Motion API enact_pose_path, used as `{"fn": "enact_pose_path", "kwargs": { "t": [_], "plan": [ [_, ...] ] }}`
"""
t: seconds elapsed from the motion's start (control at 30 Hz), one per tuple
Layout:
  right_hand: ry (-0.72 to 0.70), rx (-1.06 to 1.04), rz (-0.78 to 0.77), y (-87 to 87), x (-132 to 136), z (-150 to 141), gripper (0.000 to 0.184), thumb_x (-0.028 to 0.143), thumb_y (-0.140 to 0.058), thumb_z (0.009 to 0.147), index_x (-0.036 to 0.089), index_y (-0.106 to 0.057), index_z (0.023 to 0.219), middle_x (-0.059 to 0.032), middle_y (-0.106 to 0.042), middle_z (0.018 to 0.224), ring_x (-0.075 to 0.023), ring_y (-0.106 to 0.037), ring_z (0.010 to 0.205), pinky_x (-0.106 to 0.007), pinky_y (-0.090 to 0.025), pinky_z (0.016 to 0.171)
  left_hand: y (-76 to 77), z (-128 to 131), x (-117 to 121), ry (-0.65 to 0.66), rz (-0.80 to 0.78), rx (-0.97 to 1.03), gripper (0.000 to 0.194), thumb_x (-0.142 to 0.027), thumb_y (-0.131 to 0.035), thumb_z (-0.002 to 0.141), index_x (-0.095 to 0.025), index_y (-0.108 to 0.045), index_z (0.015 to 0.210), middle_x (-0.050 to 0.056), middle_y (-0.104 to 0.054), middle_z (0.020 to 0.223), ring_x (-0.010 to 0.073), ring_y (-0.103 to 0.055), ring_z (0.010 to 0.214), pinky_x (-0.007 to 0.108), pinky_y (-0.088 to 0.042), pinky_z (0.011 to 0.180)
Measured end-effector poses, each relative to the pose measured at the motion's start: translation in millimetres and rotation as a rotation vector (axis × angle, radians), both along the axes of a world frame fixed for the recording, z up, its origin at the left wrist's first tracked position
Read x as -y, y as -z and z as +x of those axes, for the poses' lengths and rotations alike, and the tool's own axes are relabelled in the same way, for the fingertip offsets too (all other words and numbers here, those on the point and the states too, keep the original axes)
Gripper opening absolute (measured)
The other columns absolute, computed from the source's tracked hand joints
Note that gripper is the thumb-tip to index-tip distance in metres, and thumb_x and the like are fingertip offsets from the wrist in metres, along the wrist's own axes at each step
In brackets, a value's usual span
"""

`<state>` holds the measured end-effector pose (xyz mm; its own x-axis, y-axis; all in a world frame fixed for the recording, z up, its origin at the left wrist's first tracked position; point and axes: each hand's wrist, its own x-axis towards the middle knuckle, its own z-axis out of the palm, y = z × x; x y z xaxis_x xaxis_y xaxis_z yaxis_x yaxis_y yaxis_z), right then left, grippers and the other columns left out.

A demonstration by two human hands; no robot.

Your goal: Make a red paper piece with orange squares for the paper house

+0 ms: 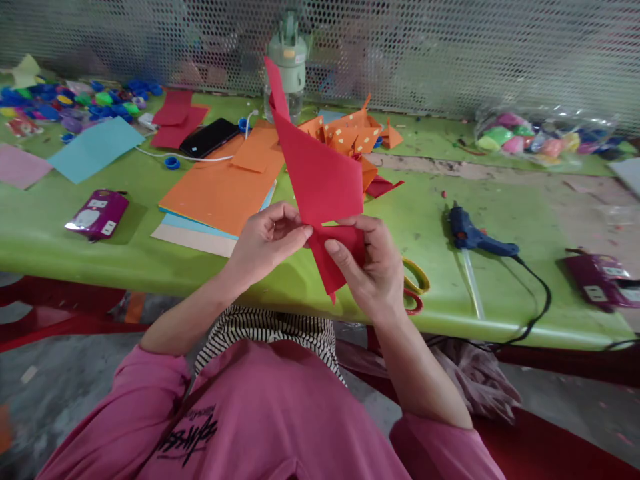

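A partly folded sheet of red paper is held up above the front of the table, its narrow pointed end tilted up and to the left. My left hand pinches its left edge between thumb and fingertips, near the middle. Lower down on the right, my right hand grips the folded lower part, thumb in front and fingers behind. A small slit shows between the upper and lower parts of the paper. Scissors with yellow and red handles lie partly hidden behind my right hand.
Orange and blue sheets lie left of my hands, with a black phone behind them. Orange folded paper shapes and a bottle stand beyond. A blue glue gun with its cord lies right; a purple power socket sits left.
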<state>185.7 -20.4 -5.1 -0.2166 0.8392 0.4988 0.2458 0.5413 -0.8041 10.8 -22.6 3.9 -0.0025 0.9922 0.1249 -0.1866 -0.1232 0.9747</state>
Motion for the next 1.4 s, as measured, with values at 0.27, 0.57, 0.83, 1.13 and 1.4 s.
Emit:
{"fn": "enact_pose_path", "kwargs": {
  "t": [0.27,0.57,0.83,1.13,1.4],
  "plan": [
    [-0.015,-0.063,-0.175,-6.4,-0.4,-1.6,0.012,0.033,-0.071,0.088,0.026,-0.067,0.097,0.0023,-0.070,0.093,-0.0131,-0.064,0.083,-0.029,-0.052,0.076,1.2,-2.6,2.4,0.088,-0.012,-0.040,0.013,-0.027,-0.075,0.075,-0.018,-0.066,0.078,-0.002,-0.067,0.075,0.0072,-0.061,0.068,0.018,-0.051,0.064],
    [0.037,-0.017,0.054,1.0,-2.7,-1.7,0.014,0.026,-0.074,0.085,0.029,-0.072,0.099,0.0016,-0.070,0.094,-0.0170,-0.064,0.092,-0.037,-0.052,0.087,-1.9,-2.1,2.9,0.066,-0.023,-0.059,0.013,-0.027,-0.074,0.076,-0.017,-0.065,0.074,-0.003,-0.065,0.072,0.0073,-0.061,0.065,0.018,-0.051,0.060],
    [0.041,0.040,0.126,-1.9,-6.4,0.1,0.017,0.022,-0.073,0.086,0.033,-0.075,0.100,0.0010,-0.072,0.096,-0.0186,-0.062,0.099,-0.039,-0.053,0.092,-0.5,-2.1,2.1,0.068,-0.087,-0.064,0.021,-0.035,-0.077,0.076,-0.018,-0.064,0.076,-0.002,-0.066,0.071,0.0099,-0.065,0.066,0.022,-0.054,0.062],
    [0.068,0.122,0.055,-4.0,-7.8,-1.3,0.008,0.029,-0.072,0.087,0.030,-0.075,0.094,-0.0017,-0.071,0.093,-0.0203,-0.066,0.092,-0.041,-0.056,0.087,-1.1,-4.2,2.4,0.064,-0.080,-0.192,0.029,-0.044,-0.079,0.076,-0.018,-0.066,0.077,0.000,-0.069,0.077,0.0127,-0.066,0.073,0.023,-0.055,0.066],
    [0.047,0.095,-0.125,-7.5,-6.8,-0.9,0.011,0.035,-0.073,0.085,0.024,-0.071,0.085,-0.0008,-0.069,0.085,-0.0173,-0.064,0.080,-0.037,-0.054,0.078,4.6,-6.0,4.6,0.017,0.034,-0.405,0.029,-0.046,-0.073,0.083,-0.017,-0.069,0.084,0.001,-0.070,0.077,0.0132,-0.065,0.071,0.024,-0.052,0.067]
  ]
}}
